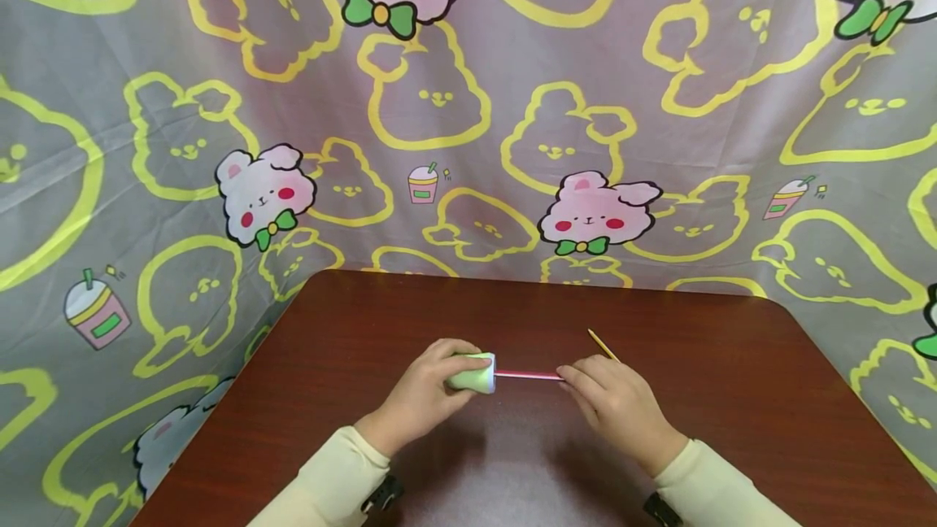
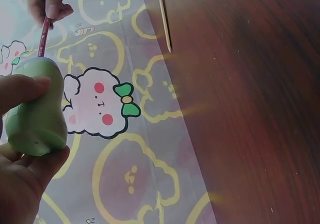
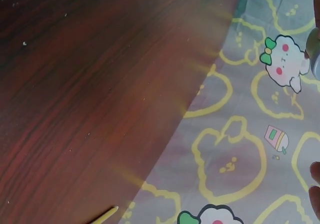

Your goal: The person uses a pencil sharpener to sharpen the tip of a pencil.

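Note:
My left hand (image 1: 420, 389) grips a light green pencil sharpener (image 1: 468, 379) with a pale end face, held sideways over the table. In the left wrist view, the thumb lies across the rounded sharpener (image 2: 37, 112) and the fingers support its base. A red pencil (image 1: 529, 375) runs straight into the pale end, so its front tip is hidden inside. My right hand (image 1: 625, 409) pinches the pencil's other end between thumb and fingers. Only the edge of the sharpener (image 3: 314, 54) and some fingertips show in the right wrist view.
Just beyond my right hand, a yellow pencil (image 1: 602, 343) lies on the dark brown wooden table (image 1: 366, 324). A grey patterned curtain (image 1: 468, 104) with cartoon rabbits hangs behind the table and along its sides.

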### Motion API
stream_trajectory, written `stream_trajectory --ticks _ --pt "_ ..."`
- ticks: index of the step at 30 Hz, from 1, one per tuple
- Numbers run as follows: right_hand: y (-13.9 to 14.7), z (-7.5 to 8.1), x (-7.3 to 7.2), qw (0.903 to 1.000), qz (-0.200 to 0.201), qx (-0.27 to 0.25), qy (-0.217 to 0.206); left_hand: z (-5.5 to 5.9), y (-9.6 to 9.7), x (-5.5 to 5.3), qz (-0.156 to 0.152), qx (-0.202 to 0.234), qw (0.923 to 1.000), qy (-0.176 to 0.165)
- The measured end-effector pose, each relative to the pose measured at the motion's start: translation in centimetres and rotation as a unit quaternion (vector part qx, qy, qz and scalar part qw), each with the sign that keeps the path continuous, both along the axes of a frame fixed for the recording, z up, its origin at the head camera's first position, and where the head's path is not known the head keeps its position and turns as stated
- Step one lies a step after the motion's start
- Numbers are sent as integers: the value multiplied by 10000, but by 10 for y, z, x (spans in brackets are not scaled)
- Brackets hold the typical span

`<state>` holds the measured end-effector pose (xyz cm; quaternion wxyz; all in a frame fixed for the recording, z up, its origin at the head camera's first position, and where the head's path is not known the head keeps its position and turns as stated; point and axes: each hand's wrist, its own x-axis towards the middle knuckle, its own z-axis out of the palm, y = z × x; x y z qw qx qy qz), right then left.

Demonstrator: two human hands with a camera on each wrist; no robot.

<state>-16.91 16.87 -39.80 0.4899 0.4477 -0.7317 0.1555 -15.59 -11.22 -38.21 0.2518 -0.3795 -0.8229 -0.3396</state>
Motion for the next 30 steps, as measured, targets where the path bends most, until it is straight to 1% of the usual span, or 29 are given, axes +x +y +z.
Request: stream_trajectory --ticks 4,6,7,8,9,10,11,12,13,14,15,16,17,18,19,20,23,26,28,30 --pt "-2 1 -1 9998 121 3 169 0 1 1 5 1 9999 -171" --pt "-3 0 0 9999 94 -2 107 -1 1 1 39 -15 9999 -156" --pt "-3 0 1 10000 45 11 -6 -2 1 1 52 -36 9999 -106" --pt "-4 -1 2 9998 -10 35 -189 -3 1 0 61 -81 9999 -6" --pt "-4 -1 3 9989 -39 67 -467 -4 1 0 62 -132 9998 118" --pt "-4 -1 6 9958 -81 97 -905 -5 1 -1 56 -195 9994 262" --pt "-4 1 8 9870 -67 151 -1596 -6 1 -2 44 -276 9987 425" --pt "-3 3 10 9682 37 202 -2491 -6 0 -2 24 -372 9977 573" --pt "-2 6 12 9347 209 168 -3545 -7 0 -3 -6 -470 9963 719" --pt "-1 9 12 8882 385 46 -4578 -7 0 -3 -45 -553 9948 857" --pt "0 13 13 8363 504 -141 -5458 -7 0 -3 -92 -610 9934 972" --pt "1 17 13 7862 527 -310 -6149 -7 0 -3 -141 -656 9921 1064" --pt "2 20 12 7438 546 -421 -6648 -7 0 -3 -181 -682 9913 1115" --pt "4 22 11 7156 616 -488 -6940 -7 0 -3 -204 -682 9907 1155" --pt "4 23 10 7010 663 -513 -7082 -8 0 -3 -213 -667 9902 1211" --pt "5 24 9 7064 657 -408 -7036 -8 0 -3 -210 -644 9900 1235" --pt "5 27 8 7378 396 -105 -6737 -8 0 -3 -122 -585 9913 1169" --pt "3 30 8 7690 -59 105 -6391 -8 0 -3 -29 -582 9925 1074" --pt "1 31 9 7852 -364 127 -6180 -9 0 -3 6 -567 9931 1028" --pt "-1 32 10 8063 -646 146 -5877 -9 0 -4 25 -530 9937 988"
